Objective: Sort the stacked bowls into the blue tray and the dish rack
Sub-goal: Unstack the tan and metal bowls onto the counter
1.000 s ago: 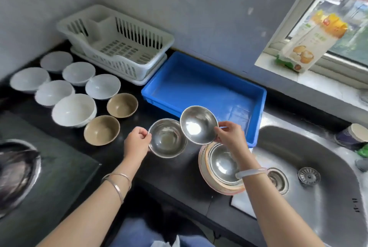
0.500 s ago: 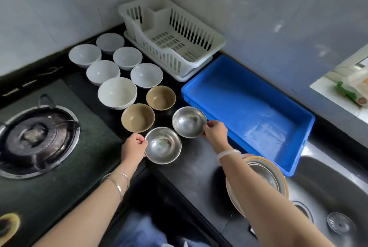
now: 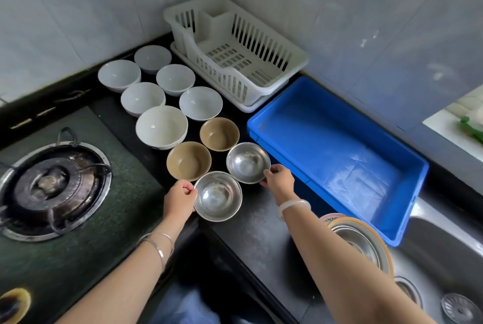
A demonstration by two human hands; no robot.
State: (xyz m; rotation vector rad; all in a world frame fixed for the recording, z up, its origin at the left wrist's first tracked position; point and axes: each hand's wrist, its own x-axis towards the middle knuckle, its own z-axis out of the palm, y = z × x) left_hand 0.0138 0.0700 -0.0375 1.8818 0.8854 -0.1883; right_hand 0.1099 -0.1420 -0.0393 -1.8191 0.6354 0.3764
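Two steel bowls sit on the black counter. My left hand [image 3: 180, 199] grips the left rim of the near steel bowl [image 3: 217, 196]. My right hand [image 3: 278, 180] holds the right rim of the far steel bowl [image 3: 247, 162], which rests beside the blue tray [image 3: 337, 151]. Two tan bowls [image 3: 188, 161] [image 3: 219, 133] and several white bowls [image 3: 161, 127] stand in rows behind. The white dish rack [image 3: 235, 54] sits in the corner with nothing in it. The remaining stack of bowls [image 3: 360, 240] sits at the sink edge, partly hidden by my right forearm.
A gas burner [image 3: 52, 185] takes up the left of the counter. The steel sink [image 3: 444, 284] with its drain lies at the lower right. A window sill [image 3: 460, 119] shows at the right edge. Tiled walls close the corner behind.
My right hand carried the second steel bowl from above the stack leftward and set it down beside the tan bowls. My view swung left. My left hand stayed on the near steel bowl.
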